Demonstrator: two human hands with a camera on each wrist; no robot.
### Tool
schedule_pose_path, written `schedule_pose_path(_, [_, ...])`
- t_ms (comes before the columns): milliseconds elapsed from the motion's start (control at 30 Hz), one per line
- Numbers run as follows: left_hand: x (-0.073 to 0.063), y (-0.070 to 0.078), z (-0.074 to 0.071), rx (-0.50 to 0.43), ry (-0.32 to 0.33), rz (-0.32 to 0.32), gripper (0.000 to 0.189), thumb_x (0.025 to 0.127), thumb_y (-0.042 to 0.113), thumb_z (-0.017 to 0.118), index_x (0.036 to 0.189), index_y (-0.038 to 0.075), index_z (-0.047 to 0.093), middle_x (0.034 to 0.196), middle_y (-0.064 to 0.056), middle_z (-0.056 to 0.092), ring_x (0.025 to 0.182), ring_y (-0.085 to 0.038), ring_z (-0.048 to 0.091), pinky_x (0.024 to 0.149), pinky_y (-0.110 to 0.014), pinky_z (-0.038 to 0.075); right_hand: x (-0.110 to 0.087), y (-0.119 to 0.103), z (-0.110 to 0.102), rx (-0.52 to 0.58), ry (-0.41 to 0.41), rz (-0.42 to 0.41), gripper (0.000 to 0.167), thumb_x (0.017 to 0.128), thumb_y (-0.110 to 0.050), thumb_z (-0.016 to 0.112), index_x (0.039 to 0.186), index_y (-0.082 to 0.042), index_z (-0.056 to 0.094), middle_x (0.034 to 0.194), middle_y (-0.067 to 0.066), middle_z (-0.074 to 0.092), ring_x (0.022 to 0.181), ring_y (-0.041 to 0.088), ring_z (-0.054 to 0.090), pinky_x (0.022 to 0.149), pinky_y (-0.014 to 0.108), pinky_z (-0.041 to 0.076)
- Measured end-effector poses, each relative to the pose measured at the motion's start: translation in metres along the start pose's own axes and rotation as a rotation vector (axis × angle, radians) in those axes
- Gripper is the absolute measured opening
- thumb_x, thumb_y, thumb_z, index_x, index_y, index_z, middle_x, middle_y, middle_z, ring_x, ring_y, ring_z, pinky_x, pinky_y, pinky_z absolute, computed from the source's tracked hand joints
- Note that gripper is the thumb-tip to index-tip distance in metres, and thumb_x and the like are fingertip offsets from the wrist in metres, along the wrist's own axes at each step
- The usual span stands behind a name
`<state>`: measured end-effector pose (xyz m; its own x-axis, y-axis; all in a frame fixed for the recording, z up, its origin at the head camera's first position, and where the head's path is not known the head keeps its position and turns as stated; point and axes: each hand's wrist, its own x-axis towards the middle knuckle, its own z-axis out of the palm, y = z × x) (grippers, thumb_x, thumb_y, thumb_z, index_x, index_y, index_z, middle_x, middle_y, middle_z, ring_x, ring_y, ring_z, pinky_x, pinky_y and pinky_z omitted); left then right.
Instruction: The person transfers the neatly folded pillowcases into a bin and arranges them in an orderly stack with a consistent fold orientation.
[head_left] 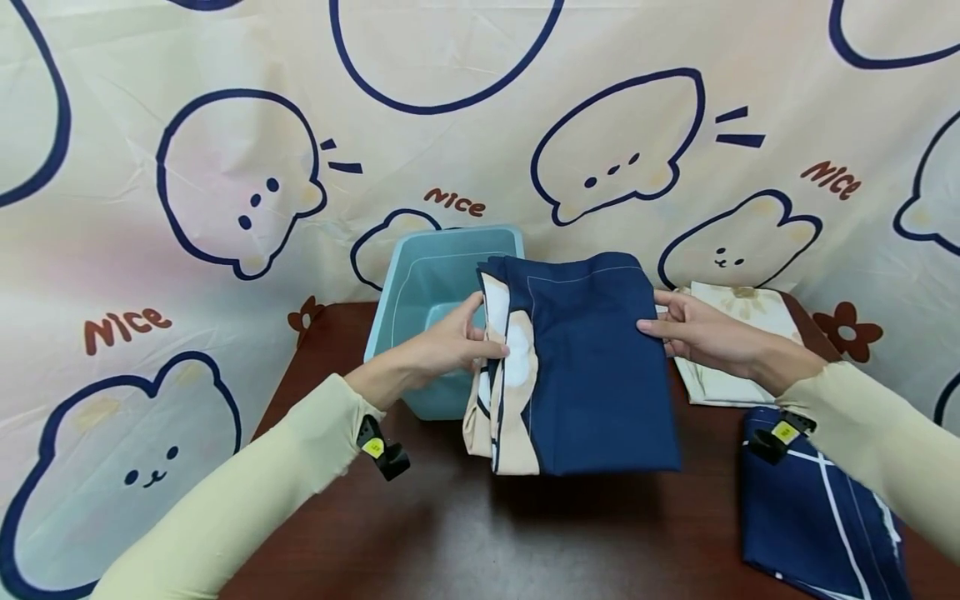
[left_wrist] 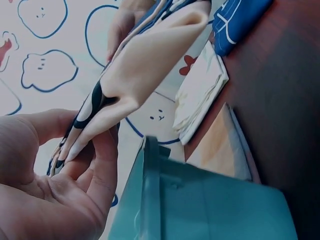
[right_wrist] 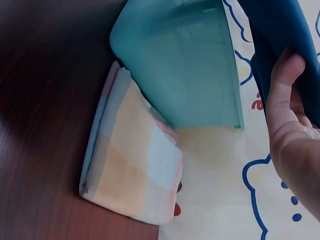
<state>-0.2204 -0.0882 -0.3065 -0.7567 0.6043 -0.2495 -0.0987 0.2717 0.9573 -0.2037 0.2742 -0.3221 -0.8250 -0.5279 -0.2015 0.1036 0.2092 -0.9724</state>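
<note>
Between both hands a folded navy cloth (head_left: pixel 600 367) hangs above the table, with beige and white patterned layers showing along its left side. My left hand (head_left: pixel 446 342) pinches those layers at the left edge, thumb on the near side. At the right edge, my right hand (head_left: pixel 708 337) holds the cloth between thumb and fingers. The left wrist view shows the beige folds (left_wrist: pixel 140 65) gripped by the left thumb and fingers. In the right wrist view, the right thumb lies against the navy fabric (right_wrist: pixel 280 25).
Behind the cloth stands a teal plastic bin (head_left: pixel 386 312), partly hidden. A checked folded cloth (right_wrist: pixel 130 155) lies beside it. To the right on the brown table (head_left: pixel 337 517) are a cream folded cloth (head_left: pixel 712 383) and a navy one with white lines (head_left: pixel 795 517). A printed curtain (head_left: pixel 465 50) hangs behind.
</note>
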Motion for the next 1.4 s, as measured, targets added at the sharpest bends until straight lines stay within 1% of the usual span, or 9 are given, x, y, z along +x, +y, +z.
schedule_pose_path(167, [-0.003,0.001,-0.01,0.029,-0.011,0.009,0.088,0.097,0.005,0.064,0.16,0.026,0.007,0.092,-0.006,0.077,0.091,-0.015,0.073,0.082,-0.043,0.061,0.01,0.0,0.005,0.016,-0.026,-0.039,0.068,0.108,-0.016,0.049,0.161,-0.003,0.01,0.125,-0.002,0.071,0.113,0.013,0.07,0.094,0.03,0.057])
schedule_pose_path(333, [-0.006,0.005,-0.022,0.081,0.0,0.015,0.083,0.097,0.005,0.064,0.159,0.025,0.012,0.08,-0.002,0.073,0.084,-0.016,0.072,0.075,-0.04,0.061,0.021,-0.003,0.01,0.003,-0.004,-0.03,0.065,0.107,-0.02,0.051,0.16,-0.003,0.016,0.128,-0.003,0.068,0.113,0.012,0.07,0.094,0.029,0.057])
schedule_pose_path(633, [-0.012,0.01,-0.045,0.125,0.016,0.008,0.08,0.097,0.006,0.064,0.158,0.021,0.014,0.103,-0.01,0.077,0.089,-0.018,0.074,0.074,-0.04,0.061,0.039,-0.014,0.02,-0.016,0.019,-0.021,0.069,0.107,-0.024,0.052,0.161,-0.006,0.014,0.13,-0.002,0.064,0.114,0.009,0.068,0.095,0.029,0.056])
schedule_pose_path(767, [-0.012,0.01,-0.056,0.155,0.043,-0.021,0.086,0.097,0.009,0.064,0.161,0.022,0.008,0.102,-0.009,0.077,0.09,-0.016,0.073,0.078,-0.039,0.061,0.047,-0.016,0.023,0.01,0.013,-0.024,0.072,0.106,-0.025,0.053,0.162,-0.007,0.012,0.128,-0.002,0.066,0.115,0.008,0.068,0.096,0.027,0.056])
schedule_pose_path(900, [-0.011,0.008,-0.066,0.196,0.064,-0.048,0.089,0.097,0.011,0.065,0.162,0.019,0.004,0.107,-0.011,0.075,0.09,-0.015,0.073,0.081,-0.037,0.06,0.056,-0.017,0.026,0.029,0.016,-0.018,0.068,0.107,-0.024,0.052,0.161,-0.007,0.016,0.123,-0.005,0.069,0.109,0.009,0.069,0.095,0.026,0.056])
schedule_pose_path(1033, [-0.009,0.005,-0.076,0.198,0.076,-0.073,0.088,0.098,0.011,0.065,0.161,0.018,0.004,0.113,-0.016,0.074,0.089,-0.016,0.074,0.081,-0.038,0.06,0.066,-0.019,0.03,0.045,0.015,-0.02,0.061,0.108,-0.021,0.05,0.159,-0.007,0.022,0.117,-0.007,0.071,0.104,0.009,0.07,0.092,0.026,0.056])
schedule_pose_path(1167, [-0.01,0.003,-0.085,0.203,0.079,-0.093,0.094,0.099,0.012,0.064,0.162,0.018,-0.005,0.114,-0.016,0.074,0.089,-0.015,0.074,0.083,-0.038,0.06,0.075,-0.021,0.034,0.077,0.025,-0.017,0.059,0.107,-0.022,0.05,0.159,-0.008,0.024,0.113,-0.008,0.073,0.102,0.008,0.07,0.091,0.025,0.056])
schedule_pose_path(1267, [-0.011,0.003,-0.092,0.229,0.074,-0.086,0.093,0.099,0.013,0.063,0.162,0.016,-0.005,0.114,-0.016,0.075,0.091,-0.015,0.073,0.085,-0.039,0.059,0.082,-0.021,0.037,0.091,0.043,-0.019,0.06,0.108,-0.022,0.05,0.159,-0.007,0.024,0.111,-0.008,0.072,0.1,0.007,0.07,0.09,0.024,0.056])
schedule_pose_path(1400, [-0.013,0.004,-0.101,0.259,0.08,-0.084,0.089,0.099,0.015,0.063,0.162,0.016,0.001,0.115,-0.015,0.074,0.095,-0.015,0.072,0.096,-0.046,0.055,0.09,-0.023,0.04,0.094,0.072,-0.034,0.061,0.108,-0.022,0.049,0.16,-0.006,0.022,0.112,-0.008,0.072,0.102,0.006,0.07,0.09,0.023,0.056])
